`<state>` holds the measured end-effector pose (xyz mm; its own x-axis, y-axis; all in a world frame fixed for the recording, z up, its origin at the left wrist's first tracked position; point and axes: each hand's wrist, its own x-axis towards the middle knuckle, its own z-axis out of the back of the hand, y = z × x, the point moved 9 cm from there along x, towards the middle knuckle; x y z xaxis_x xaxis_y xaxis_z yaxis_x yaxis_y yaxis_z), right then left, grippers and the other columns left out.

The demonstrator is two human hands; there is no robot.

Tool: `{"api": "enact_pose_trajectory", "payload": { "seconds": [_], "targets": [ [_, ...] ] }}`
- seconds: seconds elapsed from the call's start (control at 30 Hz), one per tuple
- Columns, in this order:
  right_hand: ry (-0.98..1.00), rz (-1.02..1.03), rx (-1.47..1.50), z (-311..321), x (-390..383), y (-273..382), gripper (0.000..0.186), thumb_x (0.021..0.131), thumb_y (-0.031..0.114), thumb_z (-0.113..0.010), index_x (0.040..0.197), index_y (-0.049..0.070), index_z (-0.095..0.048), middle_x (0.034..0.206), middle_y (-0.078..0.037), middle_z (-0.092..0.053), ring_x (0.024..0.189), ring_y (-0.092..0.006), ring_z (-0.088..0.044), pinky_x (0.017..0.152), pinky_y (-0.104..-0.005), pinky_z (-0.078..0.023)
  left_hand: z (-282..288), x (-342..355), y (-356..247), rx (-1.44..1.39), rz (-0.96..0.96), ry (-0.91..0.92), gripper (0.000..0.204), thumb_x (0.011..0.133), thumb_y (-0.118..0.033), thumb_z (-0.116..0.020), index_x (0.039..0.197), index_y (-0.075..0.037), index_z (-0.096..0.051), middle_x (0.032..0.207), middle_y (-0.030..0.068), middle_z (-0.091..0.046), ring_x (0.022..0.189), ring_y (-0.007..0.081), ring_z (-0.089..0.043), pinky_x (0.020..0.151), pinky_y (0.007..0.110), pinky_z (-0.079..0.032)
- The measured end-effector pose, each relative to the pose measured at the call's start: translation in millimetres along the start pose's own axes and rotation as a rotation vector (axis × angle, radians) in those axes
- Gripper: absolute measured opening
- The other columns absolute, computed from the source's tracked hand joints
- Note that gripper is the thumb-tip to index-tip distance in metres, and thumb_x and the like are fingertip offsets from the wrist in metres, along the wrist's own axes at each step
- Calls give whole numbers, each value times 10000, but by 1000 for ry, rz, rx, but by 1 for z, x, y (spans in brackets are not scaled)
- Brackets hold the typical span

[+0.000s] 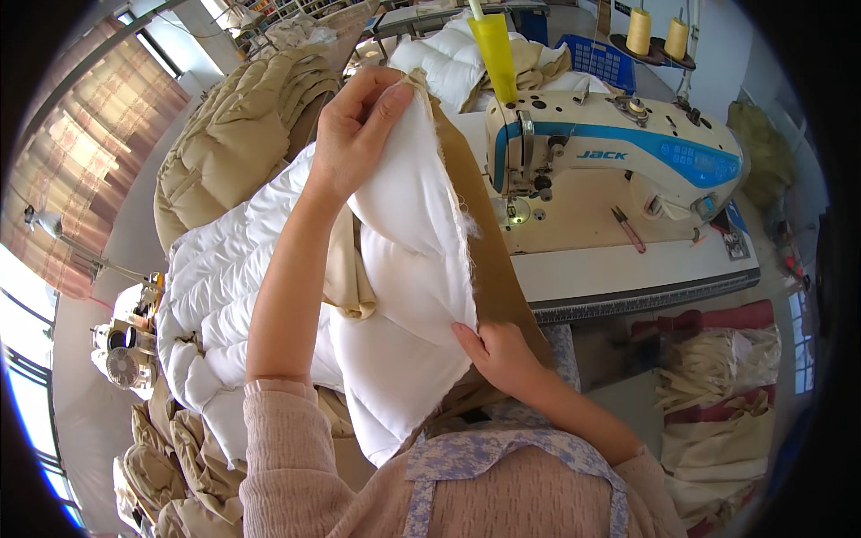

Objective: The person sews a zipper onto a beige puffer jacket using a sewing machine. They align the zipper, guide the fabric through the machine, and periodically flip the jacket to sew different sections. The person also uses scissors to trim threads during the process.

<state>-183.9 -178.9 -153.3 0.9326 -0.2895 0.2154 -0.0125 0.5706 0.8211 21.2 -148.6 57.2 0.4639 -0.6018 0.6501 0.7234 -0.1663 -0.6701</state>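
A white quilted garment panel (404, 269) with a raw, fuzzy seam edge and tan outer fabric (475, 179) behind it hangs between my hands. My left hand (363, 125) is raised and pinches the panel's top corner. Lower down, my right hand (502, 359) grips the same raw edge, thumb on the white side, its other fingers partly hidden behind the cloth. More white quilted lining (242, 278) spreads out to the left, under my left forearm. A folded tan strip (350, 269) shows between the white layers.
A white and blue sewing machine (610, 152) stands to the right, with thread snips (628, 229) on its bed. Tan padded pieces (242, 134) are heaped at the far left. Thread cones (639, 32) stand at the back; bagged cream strips (717, 368) lie at lower right.
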Motion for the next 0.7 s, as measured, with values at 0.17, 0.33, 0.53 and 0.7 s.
{"api": "enact_pose_trajectory", "payload": {
  "seconds": [0.17, 0.33, 0.53, 0.7],
  "targets": [
    [-628, 467, -526, 76, -8, 51, 182, 902, 226, -721, 823, 62, -729, 735, -151, -669, 649, -318, -637, 618, -427, -491, 30, 8, -8, -69, -46, -47, 183, 1023, -214, -660, 1123, -61, -667, 905, -11, -689, 814, 34, -576, 733, 212, -474],
    [-70, 146, 48, 54, 36, 25, 246, 950, 249, -712, 891, 11, -743, 675, -76, -623, 604, -239, -544, 581, -368, -434, 56, 15, -44, 36, -78, -25, 195, 1018, -221, -661, 1132, -63, -679, 926, 19, -715, 787, 46, -618, 696, 222, -498],
    [769, -129, 926, -21, -62, -46, 413, 1001, 397, -677, 939, -5, -751, 689, 13, -592, 648, -79, -493, 580, -273, -407, 27, -4, -84, 250, 66, 106, 191, 1019, -209, -642, 1110, -47, -686, 831, 11, -700, 696, 70, -630, 649, 238, -510],
    [671, -644, 216, -44, -117, -171, 552, 963, 579, -629, 1034, 55, -787, 827, -88, -732, 782, -168, -689, 694, -276, -513, -112, -94, 67, 82, 596, 504, 191, 1037, -210, -616, 1081, -40, -689, 1061, 19, -707, 998, 113, -629, 911, 280, -485]
  ]
}}
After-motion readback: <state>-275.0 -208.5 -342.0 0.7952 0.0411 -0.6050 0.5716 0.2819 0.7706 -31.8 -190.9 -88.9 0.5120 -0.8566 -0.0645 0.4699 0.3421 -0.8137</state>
